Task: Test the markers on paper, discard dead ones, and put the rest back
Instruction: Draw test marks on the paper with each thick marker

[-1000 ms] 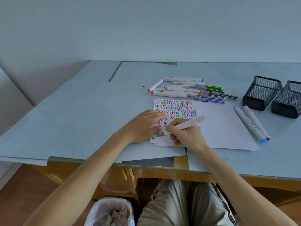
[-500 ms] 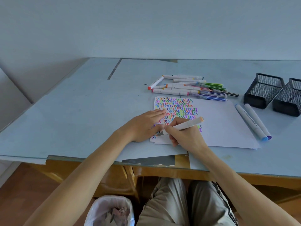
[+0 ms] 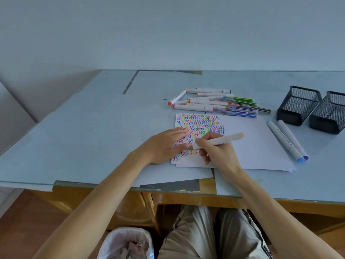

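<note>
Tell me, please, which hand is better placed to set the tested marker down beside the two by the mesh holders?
The right hand: it grips the marker, nearer them; the left hand lies flat on the paper.

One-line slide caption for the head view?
Right hand tests a white marker on scribble-filled paper steadied by the left hand.

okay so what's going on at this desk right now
A person is testing markers. The right hand holds a white marker with a peach end cap, tip down on a sheet of paper already covered in coloured squiggles, while the left hand lies flat on the sheet. A pile of markers lies beyond the paper, two more markers beside it, near two black mesh holders. A lined bin sits under the desk.
</note>
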